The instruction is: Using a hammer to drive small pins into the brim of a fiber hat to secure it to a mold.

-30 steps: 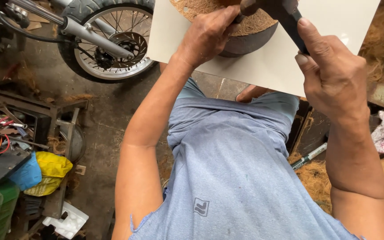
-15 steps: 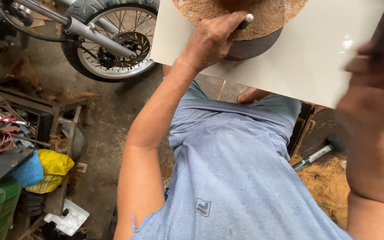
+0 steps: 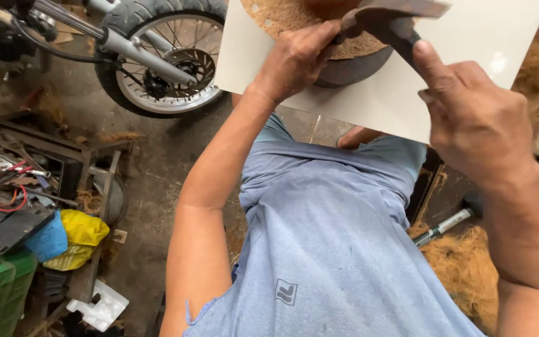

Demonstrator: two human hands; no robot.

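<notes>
Left hand (image 3: pixel 294 59) pinches a punch upright on the coir disc (image 3: pixel 294 15) far centre; right hand (image 3: pixel 475 118) grips the hammer (image 3: pixel 385 22) at its head — a glancing blow likely catches knuckles

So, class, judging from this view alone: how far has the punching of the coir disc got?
Done: two small holes already show near the rim of the coir disc on the white board. In hand: the left hand holds a metal punch against the disc, and the right hand brings the hammer onto it. Left: most of the visible rim looks unpunched; the rest is out of view.
</notes>
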